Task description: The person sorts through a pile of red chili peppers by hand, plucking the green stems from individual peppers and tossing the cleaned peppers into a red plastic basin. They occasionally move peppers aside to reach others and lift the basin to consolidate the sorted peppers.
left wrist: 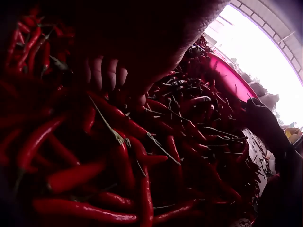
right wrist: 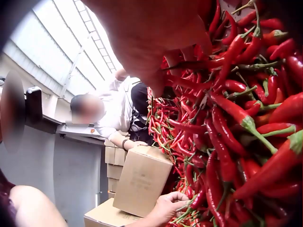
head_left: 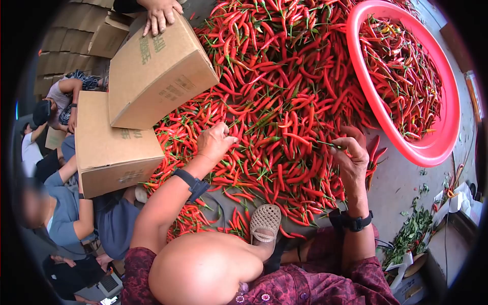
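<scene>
A broad heap of red chili peppers [head_left: 284, 91] with green stems spreads in front of the person. The right hand [head_left: 352, 155] is over the heap's right side, pinching a chili pepper [head_left: 300, 138] by its green stem between thumb and fingers. In the right wrist view, this hand [right wrist: 161, 38] looms dark at the top. Across the heap, the left hand [head_left: 214, 141] is low over the peppers, fingers bent and thumb pointing right. Its fingertips [left wrist: 111, 78] hang just above peppers in the left wrist view; I cannot tell whether they grip one.
A pink basin [head_left: 442, 152] of darker chili peppers stands at the right. Two cardboard boxes [head_left: 162, 76] lean at the left, another person's hand [head_left: 161, 14] on the upper one. A sandalled foot [head_left: 265, 223] borders the heap. Several people sit at the left; green leaves [head_left: 414, 231] litter the right floor.
</scene>
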{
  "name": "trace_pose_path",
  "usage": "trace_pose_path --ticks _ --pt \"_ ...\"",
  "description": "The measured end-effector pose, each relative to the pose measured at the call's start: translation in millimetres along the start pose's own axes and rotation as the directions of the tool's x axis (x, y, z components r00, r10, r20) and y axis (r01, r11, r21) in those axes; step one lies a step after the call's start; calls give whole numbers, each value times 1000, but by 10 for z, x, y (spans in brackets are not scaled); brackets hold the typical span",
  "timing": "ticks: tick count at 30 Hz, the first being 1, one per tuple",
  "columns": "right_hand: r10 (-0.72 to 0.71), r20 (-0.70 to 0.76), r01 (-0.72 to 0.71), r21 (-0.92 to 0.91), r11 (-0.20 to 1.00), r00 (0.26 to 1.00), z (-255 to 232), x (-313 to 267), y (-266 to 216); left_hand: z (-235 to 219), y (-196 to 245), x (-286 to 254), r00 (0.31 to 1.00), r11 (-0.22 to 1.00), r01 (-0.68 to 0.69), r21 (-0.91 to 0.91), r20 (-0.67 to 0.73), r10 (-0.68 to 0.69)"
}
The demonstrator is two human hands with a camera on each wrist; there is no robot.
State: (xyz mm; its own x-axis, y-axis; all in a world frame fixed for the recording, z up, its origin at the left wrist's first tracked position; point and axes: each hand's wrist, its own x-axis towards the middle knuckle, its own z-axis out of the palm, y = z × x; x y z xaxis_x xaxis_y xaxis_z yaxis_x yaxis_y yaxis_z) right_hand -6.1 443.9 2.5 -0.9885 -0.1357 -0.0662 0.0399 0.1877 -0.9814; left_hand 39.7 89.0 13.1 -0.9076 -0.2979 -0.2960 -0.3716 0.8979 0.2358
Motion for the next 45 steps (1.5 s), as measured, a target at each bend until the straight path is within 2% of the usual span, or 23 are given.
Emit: trace_pose_path --ticks 1,3,5,10,13,14,15,17,19,22,25,26,27,29,31,34,37,38,39,41,42,43,45 --pt "-150 -47 145 -99 985 988 9 8 7 -5 5 16 996 997 -81 12 -33 81" --pt "-115 -59 113 -36 993 992 4 3 19 4 30 32 967 970 -239 45 -84 242" --pt "-63 -35 63 -4 998 997 -13 -9 -3 77 91 57 986 983 -161 84 51 158" --pt "29 29 -31 88 996 999 29 -13 112 109 15 188 996 985 -88 149 4 89" --pt "100 -17 -98 93 991 995 24 -5 151 91 -260 157 991 991 -125 -48 33 126" --pt "133 -44 -128 98 987 990 20 -3 133 151 -427 159 995 976 -91 -197 19 97" --pt "165 -69 -158 102 982 984 20 1 124 98 -504 158 992 922 53 -384 130 -3" --pt "194 -82 -184 117 976 978 -8 24 134 -49 -595 123 951 777 271 -569 285 -122" --pt "255 -89 -248 84 965 963 -35 41 85 -164 -575 88 939 757 300 -581 321 -127" --pt "191 -108 -196 -32 980 976 26 50 404 -243 -500 107 927 696 304 -650 369 -60" --pt "-33 -2 32 -245 969 999 183 19 208 -166 -248 118 961 873 -13 -488 236 147" --pt "-129 79 147 -304 941 989 284 -32 142 -84 -167 114 959 870 11 -493 252 130" --pt "-216 164 262 -354 898 962 393 -104 64 -33 -114 112 955 935 -141 -324 204 215" --pt "-262 335 414 -557 720 905 563 -314 -152 -20 36 117 976 949 -85 -305 167 142" --pt "-268 497 517 -475 712 825 609 -385 -211 -61 212 149 988 905 -25 -425 125 86" --pt "-317 517 578 -488 654 796 693 -463 -224 -24 391 187 960 876 -42 -481 225 169" --pt "-351 542 616 -446 649 763 676 -454 -252 38 577 200 914 923 -290 -254 214 346" --pt "-351 557 625 -435 648 753 695 -491 -255 52 641 187 913 943 -253 -216 269 306" --pt "-352 569 632 -423 650 743 711 -552 -245 70 704 142 916 926 -294 -237 208 344" --pt "-374 603 666 -380 642 705 671 -614 -255 -19 799 23 930 963 -139 -232 304 207" --pt "-371 599 652 -358 669 709 627 -621 -261 118 584 14 934 980 -87 -178 328 142" --pt "-376 597 643 -328 692 709 587 -604 -254 344 235 28 914 945 63 -320 399 74" --pt "-425 462 524 -107 845 779 474 -512 -185 153 180 -106 894 982 73 -173 448 12"
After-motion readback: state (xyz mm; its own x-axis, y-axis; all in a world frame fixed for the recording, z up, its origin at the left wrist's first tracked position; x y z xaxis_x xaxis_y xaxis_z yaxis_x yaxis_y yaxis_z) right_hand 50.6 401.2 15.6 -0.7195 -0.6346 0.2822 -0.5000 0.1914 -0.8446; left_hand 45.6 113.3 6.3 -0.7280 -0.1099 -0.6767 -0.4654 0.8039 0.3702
